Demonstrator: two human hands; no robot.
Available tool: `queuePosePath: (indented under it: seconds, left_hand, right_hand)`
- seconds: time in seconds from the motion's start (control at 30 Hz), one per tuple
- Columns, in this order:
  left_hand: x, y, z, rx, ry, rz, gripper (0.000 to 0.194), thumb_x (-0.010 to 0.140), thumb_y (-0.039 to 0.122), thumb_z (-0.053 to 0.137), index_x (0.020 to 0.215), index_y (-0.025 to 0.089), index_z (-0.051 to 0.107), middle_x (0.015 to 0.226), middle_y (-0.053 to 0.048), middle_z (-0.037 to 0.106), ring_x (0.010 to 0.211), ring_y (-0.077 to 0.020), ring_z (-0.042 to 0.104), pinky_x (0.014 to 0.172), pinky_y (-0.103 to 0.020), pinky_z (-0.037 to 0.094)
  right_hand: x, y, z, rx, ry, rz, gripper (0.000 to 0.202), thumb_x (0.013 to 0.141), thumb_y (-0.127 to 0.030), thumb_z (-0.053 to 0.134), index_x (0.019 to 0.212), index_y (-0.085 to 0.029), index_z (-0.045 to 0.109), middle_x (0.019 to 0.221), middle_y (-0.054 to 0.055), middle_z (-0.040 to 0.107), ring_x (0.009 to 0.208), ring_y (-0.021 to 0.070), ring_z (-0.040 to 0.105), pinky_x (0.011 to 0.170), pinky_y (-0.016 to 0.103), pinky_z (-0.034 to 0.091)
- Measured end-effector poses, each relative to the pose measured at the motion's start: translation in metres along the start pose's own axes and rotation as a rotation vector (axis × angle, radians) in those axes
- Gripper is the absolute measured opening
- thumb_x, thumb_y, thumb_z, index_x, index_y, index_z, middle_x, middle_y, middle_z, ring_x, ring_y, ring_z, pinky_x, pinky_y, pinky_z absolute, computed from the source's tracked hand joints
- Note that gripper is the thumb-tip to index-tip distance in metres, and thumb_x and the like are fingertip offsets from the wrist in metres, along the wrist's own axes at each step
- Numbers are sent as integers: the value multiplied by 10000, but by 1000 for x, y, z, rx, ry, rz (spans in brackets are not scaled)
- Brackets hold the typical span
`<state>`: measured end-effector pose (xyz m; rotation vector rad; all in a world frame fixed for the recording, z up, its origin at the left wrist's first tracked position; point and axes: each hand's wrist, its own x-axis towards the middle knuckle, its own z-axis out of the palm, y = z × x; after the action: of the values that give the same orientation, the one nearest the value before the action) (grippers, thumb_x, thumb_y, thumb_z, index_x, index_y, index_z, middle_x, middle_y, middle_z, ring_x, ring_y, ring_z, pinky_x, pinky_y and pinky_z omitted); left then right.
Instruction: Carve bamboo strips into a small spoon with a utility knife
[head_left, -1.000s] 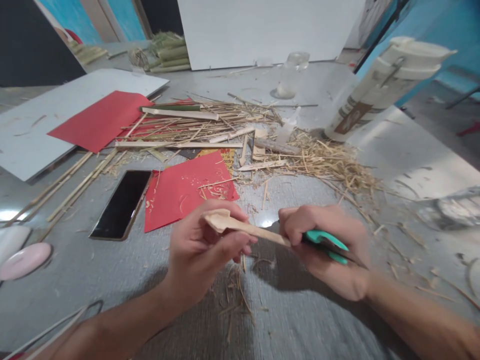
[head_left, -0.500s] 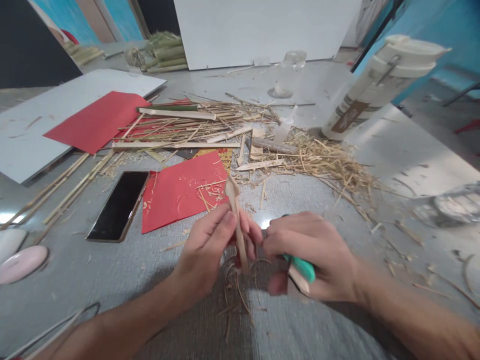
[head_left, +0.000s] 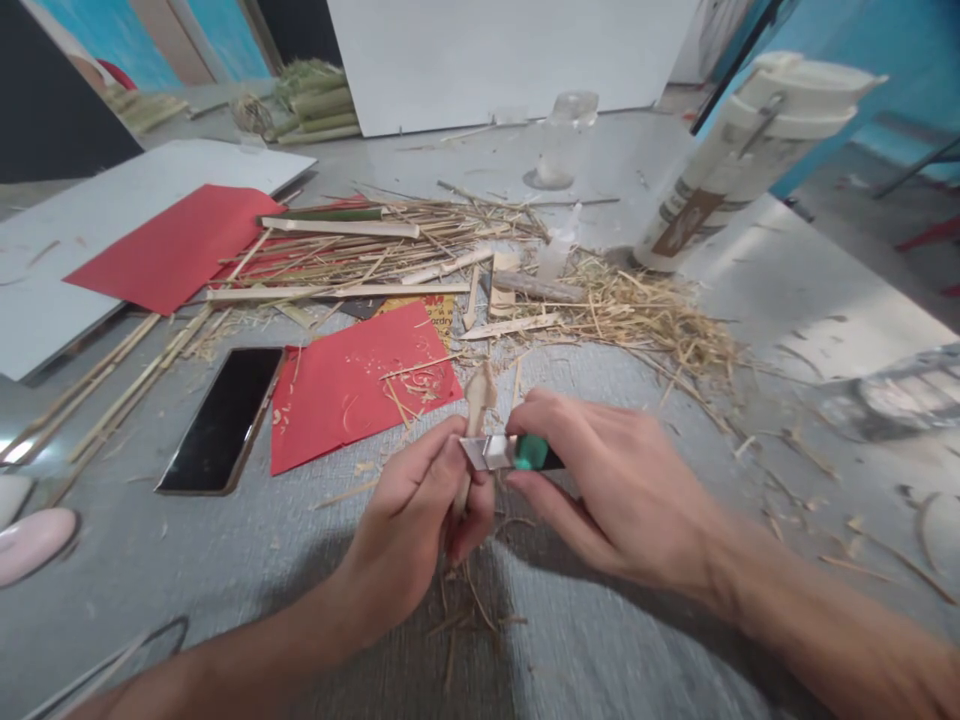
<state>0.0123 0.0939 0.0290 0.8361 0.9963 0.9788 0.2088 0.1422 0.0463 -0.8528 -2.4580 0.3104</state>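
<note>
My left hand is closed around a small carved wooden stick whose wider, pointed head sticks up beyond my fingers. In my right hand is a green-handled utility knife. Its flat metal blade lies across the stick just below the head, next to my left thumb. My right fingers wrap the handle and hide most of it. Under my left hand, thin shavings lie on the grey table. Just beyond, a red sheet carries curled shavings.
A phone lies left of the red sheet. Behind are bamboo strips, a heap of straw and a small glue bottle. A tall tumbler stands back right, and a clear bottle lies at the right edge.
My right hand has turned and moved left, bringing the knife blade from beside my hands onto the stick. The left hand still grips the stick, now slightly lower.
</note>
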Motion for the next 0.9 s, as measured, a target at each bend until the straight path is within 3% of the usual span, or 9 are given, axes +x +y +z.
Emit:
queuePosePath:
  seconds: [0.3, 0.6, 0.9]
  left_hand:
    - [-2, -4, 2, -7, 22, 9, 474, 1099, 583, 551, 785, 236, 479, 533, 79, 448, 499, -102, 335, 526, -238, 332]
    - [-2, 1, 6, 12, 15, -27, 506, 1097, 590, 541, 746, 242, 436, 503, 86, 393, 479, -105, 285, 504, -270, 277]
    - [-2, 0, 5, -4, 56, -2, 463, 1110, 548, 528, 773, 238, 460, 503, 88, 413, 472, -103, 295, 496, -251, 291]
  right_hand:
    - [0, 0, -2, -145, 75, -47, 253, 1135, -328, 470, 965, -192, 599, 793, 28, 660, 621, 177, 619, 562, 323, 392]
    - [-3, 3, -2, -213, 147, 15, 213, 1116, -305, 516, 945, -205, 596, 778, 35, 654, 637, 186, 596, 585, 321, 393]
    - [-2, 4, -2, -102, 36, -46, 198, 1128, -290, 474, 982, -215, 584, 799, 24, 665, 629, 163, 594, 575, 303, 356]
